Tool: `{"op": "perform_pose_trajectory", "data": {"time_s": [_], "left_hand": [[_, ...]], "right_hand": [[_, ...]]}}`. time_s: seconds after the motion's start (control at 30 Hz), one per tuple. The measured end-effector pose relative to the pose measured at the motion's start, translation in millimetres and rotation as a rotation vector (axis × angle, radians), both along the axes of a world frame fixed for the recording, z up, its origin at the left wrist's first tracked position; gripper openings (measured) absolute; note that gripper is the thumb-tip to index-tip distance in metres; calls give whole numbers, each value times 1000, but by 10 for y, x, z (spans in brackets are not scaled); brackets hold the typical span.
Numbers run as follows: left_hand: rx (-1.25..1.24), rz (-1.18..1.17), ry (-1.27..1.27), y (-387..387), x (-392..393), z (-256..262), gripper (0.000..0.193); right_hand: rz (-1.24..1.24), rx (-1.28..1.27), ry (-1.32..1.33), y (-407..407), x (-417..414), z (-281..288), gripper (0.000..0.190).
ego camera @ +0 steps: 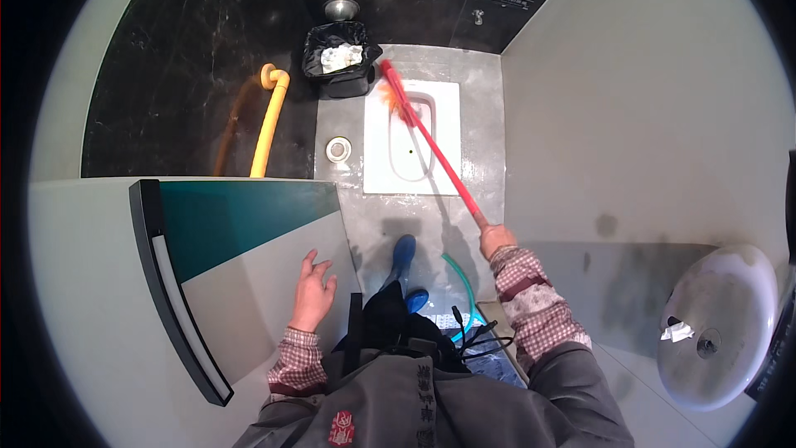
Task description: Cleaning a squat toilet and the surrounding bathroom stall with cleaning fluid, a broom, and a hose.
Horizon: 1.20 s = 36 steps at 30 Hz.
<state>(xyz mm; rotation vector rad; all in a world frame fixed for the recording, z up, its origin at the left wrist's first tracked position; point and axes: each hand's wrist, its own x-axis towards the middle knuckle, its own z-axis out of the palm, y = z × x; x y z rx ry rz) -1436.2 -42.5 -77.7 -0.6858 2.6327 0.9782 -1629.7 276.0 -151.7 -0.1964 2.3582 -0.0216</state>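
Note:
My right hand (497,240) grips the lower end of a long red handle. It belongs to a broom-like scrubbing brush (398,92) with orange bristles. The brush head lies over the far left part of a white squat toilet (380,168) set in the floor, its bristles towards the left of the bowl. Whether the bristles touch the porcelain I cannot tell. My left hand (315,294) is held out in front of the stall door (249,298), fingers apart, with nothing in it.
A black lined bin (348,87) with crumpled paper stands behind the toilet. A yellow grab bar (268,130) runs along the left wall. Near the toilet is a round floor drain (338,149). A green hose (463,283) lies by my boots (404,255). A white paper dispenser (721,317) hangs right.

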Motion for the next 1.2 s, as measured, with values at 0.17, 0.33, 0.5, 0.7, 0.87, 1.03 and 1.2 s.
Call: {"op": "perform_pose_trajectory", "data": {"time_s": [0.17,0.33,0.5,0.7,0.87,1.03,1.2], "left_hand": [[-37,6,-21,-74,161,-28,30],[48,17,-24,6,23,-108,30],[74,23,-58,-32,109,-35,31],[58,4,-116,20,124,-129,31],[40,-28,-39,29,130,-204,30],[75,11,-26,-42,9,-145,30],[44,-7,-87,-36,38,-121,31]], "right_hand": [[-25,-223,60,486,151,258,52],[-52,-112,48,216,9,66,52],[-29,-298,62,115,316,264,49],[-626,-535,-376,464,940,1561,55],[-1075,-785,-761,509,1159,1455,51],[-892,-605,-614,134,721,715,49],[-634,-566,-520,-171,388,712,44]]}}
